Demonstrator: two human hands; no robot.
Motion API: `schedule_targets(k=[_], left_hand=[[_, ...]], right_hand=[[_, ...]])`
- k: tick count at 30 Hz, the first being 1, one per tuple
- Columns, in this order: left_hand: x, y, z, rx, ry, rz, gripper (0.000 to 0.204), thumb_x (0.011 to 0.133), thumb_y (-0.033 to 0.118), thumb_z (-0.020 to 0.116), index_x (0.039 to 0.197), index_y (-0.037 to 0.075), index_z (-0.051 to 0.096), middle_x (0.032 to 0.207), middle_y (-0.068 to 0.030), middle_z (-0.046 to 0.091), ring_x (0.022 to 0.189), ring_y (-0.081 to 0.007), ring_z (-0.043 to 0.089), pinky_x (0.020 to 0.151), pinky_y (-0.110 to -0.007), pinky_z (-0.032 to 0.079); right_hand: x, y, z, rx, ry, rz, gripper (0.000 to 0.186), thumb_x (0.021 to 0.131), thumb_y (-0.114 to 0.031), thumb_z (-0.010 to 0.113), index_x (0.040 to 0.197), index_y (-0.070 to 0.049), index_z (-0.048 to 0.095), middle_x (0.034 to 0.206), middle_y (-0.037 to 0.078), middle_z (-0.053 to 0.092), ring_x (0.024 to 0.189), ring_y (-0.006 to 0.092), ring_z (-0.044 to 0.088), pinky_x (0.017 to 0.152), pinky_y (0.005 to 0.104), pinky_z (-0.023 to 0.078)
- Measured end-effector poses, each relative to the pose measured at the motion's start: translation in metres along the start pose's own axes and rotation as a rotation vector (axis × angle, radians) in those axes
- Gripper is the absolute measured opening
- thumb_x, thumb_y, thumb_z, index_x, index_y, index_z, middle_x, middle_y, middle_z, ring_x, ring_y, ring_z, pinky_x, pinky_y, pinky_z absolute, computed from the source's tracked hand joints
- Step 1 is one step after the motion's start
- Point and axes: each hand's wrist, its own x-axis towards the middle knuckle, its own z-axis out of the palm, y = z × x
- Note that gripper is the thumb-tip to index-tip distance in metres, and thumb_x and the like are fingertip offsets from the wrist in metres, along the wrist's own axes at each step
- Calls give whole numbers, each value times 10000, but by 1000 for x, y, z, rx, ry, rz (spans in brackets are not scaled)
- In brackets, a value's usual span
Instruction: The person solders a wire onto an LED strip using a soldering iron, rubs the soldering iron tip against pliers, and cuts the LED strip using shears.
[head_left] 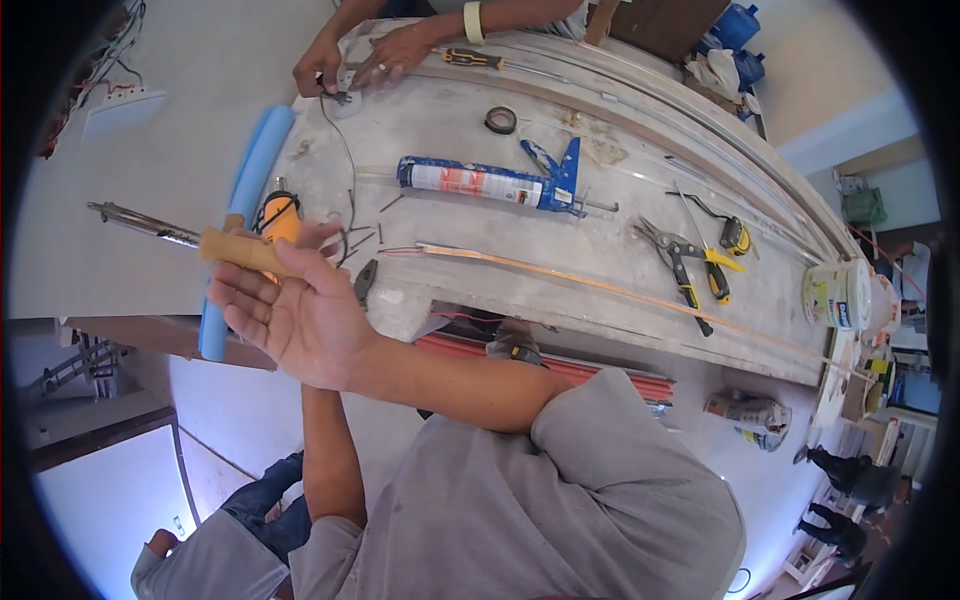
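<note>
Head view: 1 soldering iron (222, 246), right fingers (248, 284) clamped on it; left fingers (320, 234), cannot tell; 1 caulking gun (475, 183).

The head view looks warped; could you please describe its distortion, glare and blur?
In the head view, fisheye distortion bows the long edges of the pale, dusty worktable; in the head view, bluish-white light washes out the dark-framed white panel at lower left; in the head view, the tan-handled metal soldering iron shows little blur.
</note>
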Motion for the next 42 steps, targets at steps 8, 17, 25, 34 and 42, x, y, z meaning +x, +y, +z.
schedule_targets(k=[8, 17, 25, 34, 42], left_hand=[[-30, 5, 33, 115, -71, 101, 394, 937, 220, 597, 1257, -7, 560, 1179, -87, 622, 1117, -185, 579, 943, -310, 448], [-48, 9, 22, -573, -301, -26, 525, 980, 249, 553, 1380, -60, 408, 1307, -133, 541, 1179, -225, 546, 1024, -335, 418], [-26, 22, 30, -353, -114, -163, 348, 1001, 235, 464, 1206, -39, 526, 1149, -135, 583, 1023, -193, 594, 899, -294, 494], [85, 89, -85, -45, 155, 355, 372, 1005, 248, 507, 1263, -18, 518, 977, -77, 575, 855, -131, 562, 824, -276, 493], [82, 118, -24, 1121, -469, 712, 335, 862, 126, 658, 1192, 74, 633, 863, -98, 611, 761, -256, 594, 695, -366, 462]], right_hand=[[-24, -17, -24, 12, -32, -29, 469, 988, -300, 452, 1372, -32, 425, 1262, 190, 571, 1190, 295, 556, 1009, 408, 458], [-49, -56, -59, -138, 108, -107, 351, 960, -233, 510, 1260, -53, 529, 928, 65, 627, 768, 179, 577, 747, 325, 507], [-44, -48, -69, -248, 164, -36, 259, 920, -159, 593, 1162, -71, 574, 862, 15, 629, 699, 115, 577, 652, 243, 472], [-169, -105, -64, -1704, 171, 231, 353, 909, -207, 631, 1214, -31, 611, 938, 88, 663, 839, 143, 625, 803, 302, 501], [-238, -201, -17, -2208, 806, -104, 161, 876, -112, 630, 962, 15, 679, 844, 114, 675, 741, 173, 632, 688, 307, 497]])
